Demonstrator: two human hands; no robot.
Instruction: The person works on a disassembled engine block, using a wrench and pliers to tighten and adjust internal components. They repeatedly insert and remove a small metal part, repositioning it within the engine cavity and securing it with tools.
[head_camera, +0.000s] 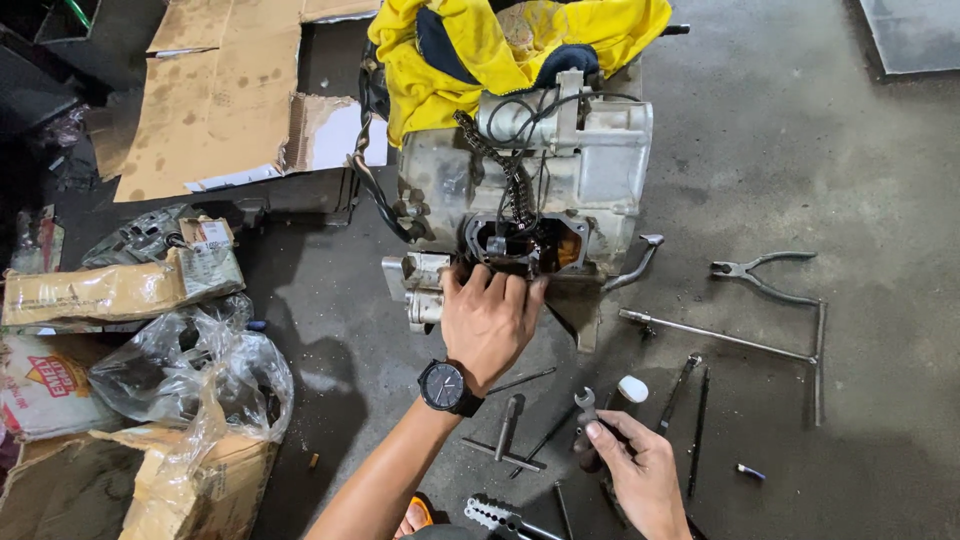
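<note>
A grey concrete floor (800, 150) carries an engine case (540, 190) just beyond the left hand (490, 320). Loose tools, a small wrench (586, 403) among them, lie around the right hand (640, 470); pliers (765, 275) lie farther right.

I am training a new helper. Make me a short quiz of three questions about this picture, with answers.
1. True or false: the left hand rests on the engine.
2. Which tool does the right hand touch on the floor?
A. pliers
B. small wrench
C. T-handle
3. Fill in: a ______ cloth lies over the top of the engine.

Key
1. True; its fingers reach the opening where the chain enters.
2. B, the small wrench; the pliers lie apart to the right.
3. Yellow, the yellow cloth.
</note>
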